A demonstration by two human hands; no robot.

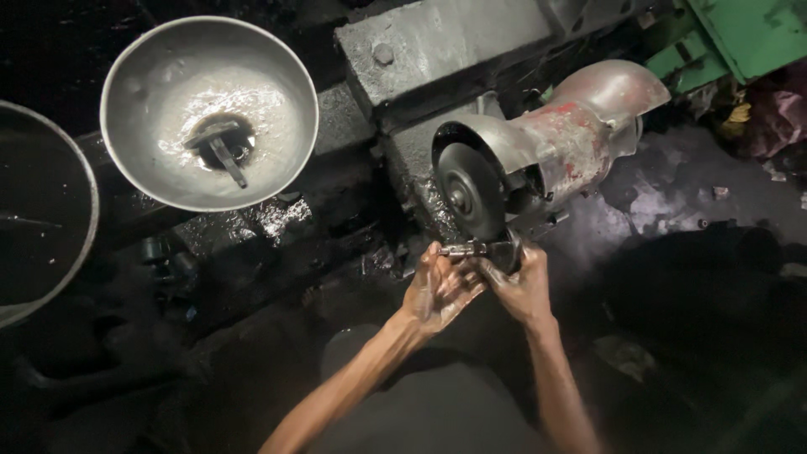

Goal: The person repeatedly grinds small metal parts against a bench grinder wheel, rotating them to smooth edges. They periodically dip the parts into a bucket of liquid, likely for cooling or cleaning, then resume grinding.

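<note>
A bench grinder [572, 139] with a worn red and grey housing stands on a dark, greasy base. Its dark round wheel [466, 193] faces me under a metal guard. Both hands grip a small metal piece [465, 249] right under the wheel's lower edge. My left hand [437, 290] holds its left end with thumb and fingers. My right hand [523, 286] closes around its right end, beside the tool rest. Whether the piece touches the wheel is hard to tell.
A shiny metal bowl [134, 101] with liquid and a dark tool in it sits at the upper left. Another round vessel's rim [88, 219] shows at the left edge. A grey metal block [445, 46] lies behind the grinder, green metal parts [740, 34] at the top right.
</note>
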